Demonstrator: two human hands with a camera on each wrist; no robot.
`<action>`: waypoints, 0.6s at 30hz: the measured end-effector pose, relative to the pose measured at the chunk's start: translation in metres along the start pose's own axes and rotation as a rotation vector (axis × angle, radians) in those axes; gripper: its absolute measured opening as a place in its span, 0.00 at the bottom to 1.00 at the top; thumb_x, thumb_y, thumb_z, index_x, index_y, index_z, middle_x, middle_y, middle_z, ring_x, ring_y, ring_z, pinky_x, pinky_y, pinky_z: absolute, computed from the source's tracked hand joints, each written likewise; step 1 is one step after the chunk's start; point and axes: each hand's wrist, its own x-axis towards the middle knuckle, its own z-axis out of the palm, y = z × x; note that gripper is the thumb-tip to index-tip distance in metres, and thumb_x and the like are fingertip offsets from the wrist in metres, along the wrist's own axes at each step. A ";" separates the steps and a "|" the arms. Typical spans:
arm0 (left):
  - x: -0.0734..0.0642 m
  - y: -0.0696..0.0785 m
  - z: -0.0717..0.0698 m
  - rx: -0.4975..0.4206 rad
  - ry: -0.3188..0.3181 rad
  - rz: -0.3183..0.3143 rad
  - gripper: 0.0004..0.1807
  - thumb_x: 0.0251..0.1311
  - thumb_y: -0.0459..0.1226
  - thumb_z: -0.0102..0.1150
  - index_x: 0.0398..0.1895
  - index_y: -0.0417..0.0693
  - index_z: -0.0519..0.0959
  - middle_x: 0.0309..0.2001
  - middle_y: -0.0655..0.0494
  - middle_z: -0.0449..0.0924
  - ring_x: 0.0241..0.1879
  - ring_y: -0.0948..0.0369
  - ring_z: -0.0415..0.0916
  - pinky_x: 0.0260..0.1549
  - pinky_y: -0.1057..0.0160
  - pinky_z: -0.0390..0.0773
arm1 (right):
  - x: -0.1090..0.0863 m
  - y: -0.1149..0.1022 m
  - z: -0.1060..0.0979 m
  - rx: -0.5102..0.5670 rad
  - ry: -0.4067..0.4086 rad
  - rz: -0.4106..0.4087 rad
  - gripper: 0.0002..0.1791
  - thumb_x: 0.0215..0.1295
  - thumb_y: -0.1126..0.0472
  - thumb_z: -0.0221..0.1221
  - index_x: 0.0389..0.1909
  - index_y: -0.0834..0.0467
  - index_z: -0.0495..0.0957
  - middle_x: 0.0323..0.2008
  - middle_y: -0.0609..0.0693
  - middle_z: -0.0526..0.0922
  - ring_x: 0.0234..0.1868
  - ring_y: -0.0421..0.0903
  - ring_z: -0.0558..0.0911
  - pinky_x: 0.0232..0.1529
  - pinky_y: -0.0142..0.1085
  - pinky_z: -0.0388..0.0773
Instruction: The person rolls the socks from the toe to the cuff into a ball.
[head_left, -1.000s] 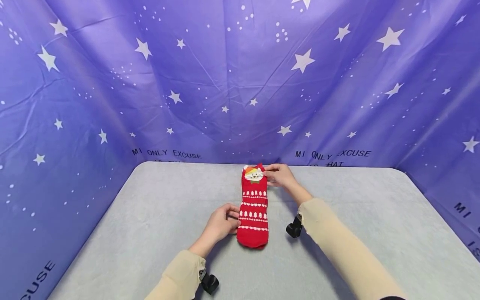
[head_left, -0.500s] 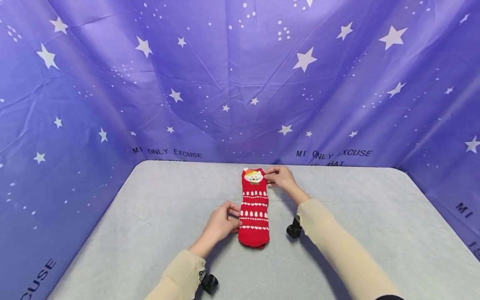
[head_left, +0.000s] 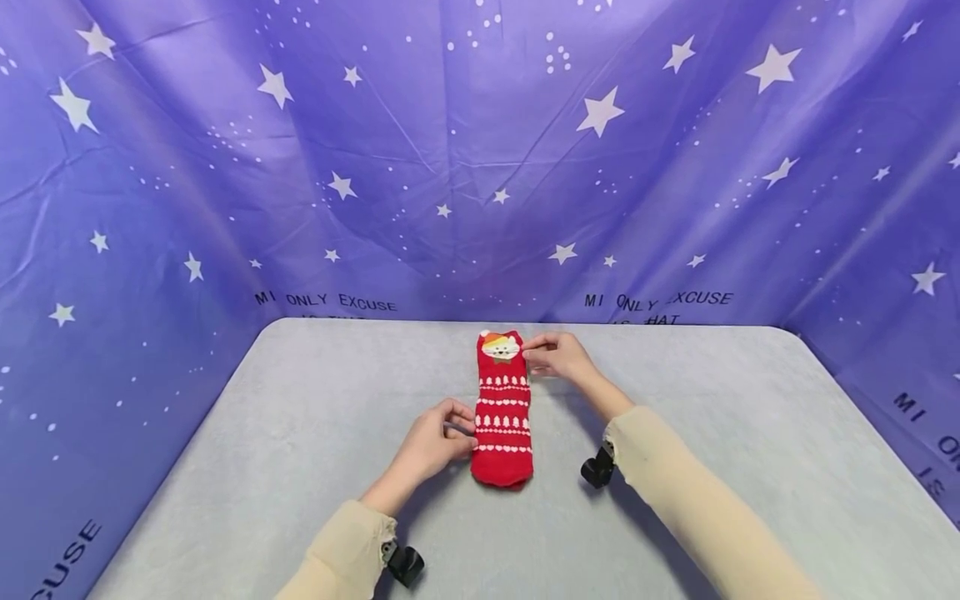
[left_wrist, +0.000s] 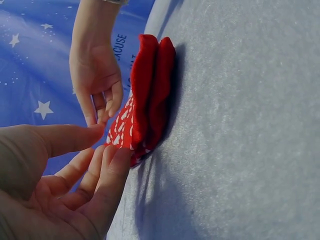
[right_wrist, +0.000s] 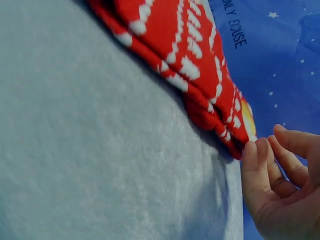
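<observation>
A pair of red socks (head_left: 502,467), laid one over the other, lies lengthwise near the middle of the table. White tree and heart bands cross the top sock, and a cat face in an orange hat decorates its far end. Beside the lower left edge is my left hand (head_left: 431,439), thumb and fingers spread apart, tips right at the fabric. My right hand (head_left: 561,357) has its fingertips at the far right corner by the cat face. In the right wrist view, the thumb of the right hand (right_wrist: 285,175) stands away from the sock. Both layers show in the left wrist view's socks (left_wrist: 150,90).
The grey table (head_left: 315,392) has rounded far corners. A purple-blue curtain (head_left: 450,167) with white stars and lettering hangs behind it and along both sides. Small black wrist cameras (head_left: 405,566) hang below the beige sleeves (head_left: 337,550).
The far end of the socks, with a corner sticking up earlier, now lies flatter and straighter. My right fingertips have eased back to its edge. The left hand stays nearly in place.
</observation>
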 end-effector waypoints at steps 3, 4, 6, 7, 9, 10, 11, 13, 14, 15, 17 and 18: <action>0.000 0.002 0.000 0.004 -0.004 -0.006 0.16 0.52 0.24 0.64 0.45 0.34 0.76 0.40 0.43 0.83 0.32 0.63 0.81 0.31 0.66 0.84 | -0.008 -0.003 0.001 0.027 -0.033 -0.006 0.18 0.68 0.69 0.59 0.56 0.73 0.75 0.33 0.48 0.82 0.31 0.39 0.83 0.46 0.39 0.86; 0.000 0.002 0.000 0.004 -0.005 -0.014 0.16 0.52 0.24 0.64 0.45 0.35 0.76 0.40 0.43 0.83 0.32 0.63 0.81 0.32 0.65 0.84 | -0.011 -0.004 0.001 0.030 -0.046 -0.010 0.18 0.68 0.69 0.59 0.57 0.73 0.74 0.33 0.48 0.82 0.32 0.39 0.83 0.46 0.39 0.86; 0.000 0.003 0.001 0.003 -0.007 -0.024 0.16 0.52 0.24 0.64 0.45 0.35 0.76 0.40 0.44 0.83 0.32 0.63 0.81 0.32 0.65 0.84 | -0.017 -0.005 0.002 0.038 -0.068 -0.024 0.19 0.68 0.69 0.58 0.57 0.74 0.74 0.34 0.48 0.82 0.33 0.39 0.84 0.47 0.40 0.86; 0.001 0.003 0.001 0.000 -0.010 -0.028 0.16 0.52 0.24 0.64 0.45 0.36 0.76 0.40 0.44 0.83 0.32 0.63 0.82 0.32 0.64 0.85 | -0.020 -0.006 0.002 0.037 -0.074 -0.026 0.19 0.68 0.69 0.59 0.57 0.73 0.74 0.34 0.48 0.82 0.33 0.39 0.84 0.47 0.40 0.86; 0.001 0.003 0.001 -0.004 -0.015 -0.033 0.15 0.53 0.24 0.64 0.45 0.36 0.77 0.40 0.45 0.83 0.33 0.62 0.82 0.33 0.64 0.85 | -0.027 -0.006 0.003 0.032 -0.091 -0.041 0.19 0.68 0.69 0.59 0.57 0.73 0.74 0.35 0.49 0.82 0.34 0.39 0.84 0.47 0.39 0.86; 0.001 0.003 0.001 -0.005 -0.020 -0.029 0.15 0.53 0.25 0.64 0.45 0.36 0.77 0.40 0.45 0.83 0.34 0.61 0.83 0.34 0.63 0.85 | -0.029 -0.006 0.004 0.030 -0.101 -0.048 0.19 0.68 0.69 0.59 0.57 0.73 0.74 0.35 0.49 0.82 0.34 0.39 0.84 0.48 0.39 0.86; 0.001 0.003 0.001 -0.002 -0.026 -0.018 0.15 0.53 0.25 0.65 0.46 0.36 0.77 0.40 0.44 0.83 0.34 0.60 0.83 0.34 0.64 0.85 | -0.033 -0.006 0.005 0.034 -0.110 -0.053 0.19 0.67 0.69 0.59 0.57 0.73 0.74 0.36 0.50 0.82 0.35 0.39 0.84 0.48 0.39 0.85; 0.001 0.002 0.001 0.001 -0.041 0.007 0.15 0.54 0.26 0.65 0.46 0.35 0.77 0.41 0.43 0.84 0.35 0.59 0.84 0.34 0.66 0.84 | -0.039 -0.005 0.006 0.037 -0.127 -0.061 0.19 0.67 0.69 0.59 0.56 0.73 0.74 0.38 0.52 0.82 0.36 0.40 0.84 0.49 0.40 0.85; 0.001 0.002 0.001 0.004 -0.050 0.020 0.15 0.54 0.26 0.65 0.45 0.35 0.77 0.41 0.43 0.84 0.36 0.58 0.84 0.34 0.67 0.83 | -0.041 -0.005 0.007 0.040 -0.138 -0.069 0.19 0.67 0.69 0.59 0.56 0.74 0.74 0.39 0.54 0.83 0.36 0.40 0.85 0.49 0.40 0.85; 0.001 0.001 0.001 0.004 -0.062 0.036 0.15 0.54 0.26 0.65 0.45 0.35 0.77 0.42 0.42 0.84 0.37 0.57 0.85 0.34 0.67 0.82 | -0.044 -0.004 0.007 0.042 -0.148 -0.076 0.19 0.67 0.69 0.59 0.56 0.74 0.74 0.40 0.56 0.83 0.37 0.40 0.85 0.50 0.41 0.85; 0.001 0.001 0.001 -0.002 -0.088 0.061 0.14 0.55 0.26 0.64 0.46 0.34 0.77 0.43 0.40 0.85 0.38 0.56 0.85 0.34 0.69 0.82 | -0.050 -0.002 0.009 0.037 -0.164 -0.090 0.19 0.67 0.69 0.60 0.55 0.74 0.75 0.43 0.60 0.84 0.38 0.41 0.85 0.51 0.43 0.85; 0.001 0.001 0.001 -0.010 -0.101 0.068 0.14 0.56 0.26 0.64 0.46 0.34 0.76 0.43 0.39 0.85 0.39 0.56 0.85 0.35 0.69 0.82 | -0.053 -0.002 0.009 0.032 -0.170 -0.097 0.19 0.66 0.68 0.60 0.54 0.74 0.75 0.44 0.62 0.84 0.39 0.42 0.85 0.52 0.44 0.84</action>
